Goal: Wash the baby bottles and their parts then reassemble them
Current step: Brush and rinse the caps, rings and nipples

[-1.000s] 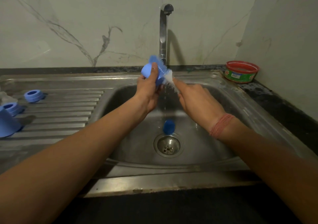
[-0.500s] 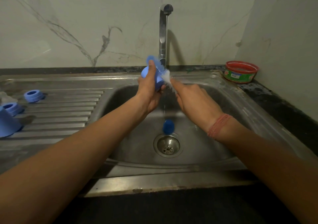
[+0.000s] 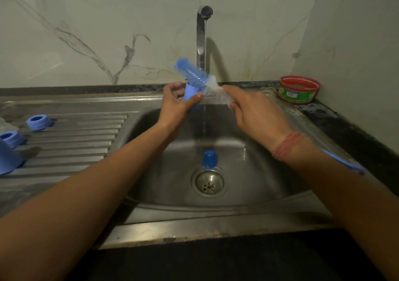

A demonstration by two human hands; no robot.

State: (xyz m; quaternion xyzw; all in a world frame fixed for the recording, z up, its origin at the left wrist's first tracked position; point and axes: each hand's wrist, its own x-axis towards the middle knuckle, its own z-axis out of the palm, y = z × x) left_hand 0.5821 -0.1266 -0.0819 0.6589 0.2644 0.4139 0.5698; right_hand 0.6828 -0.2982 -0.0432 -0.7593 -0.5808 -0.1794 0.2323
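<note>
Over the sink basin (image 3: 269, 185), my left hand (image 3: 176, 105) grips a small light-blue bottle part (image 3: 190, 92) by its sides. My right hand (image 3: 254, 112) holds a bottle brush whose blue bristle head (image 3: 190, 72) lies tilted across the top of that part, pointing up and left. The brush's clear handle runs back along my right forearm to a blue tip (image 3: 354, 167). Water runs from the tap (image 3: 201, 34) just right of the part. A darker blue cap (image 3: 209, 158) lies in the basin by the drain (image 3: 208, 182).
Two blue rings (image 3: 37, 122) (image 3: 9, 138) and a blue cone-shaped piece (image 3: 8, 161) sit on the ribbed drainboard (image 3: 75, 142) at left. A red-rimmed green tub (image 3: 299, 89) stands on the dark counter at back right, near the wall.
The brush head has risen and now shows whole above the blue part. My left hand has turned the part so its body points down, and my right hand has drawn back to the right.
</note>
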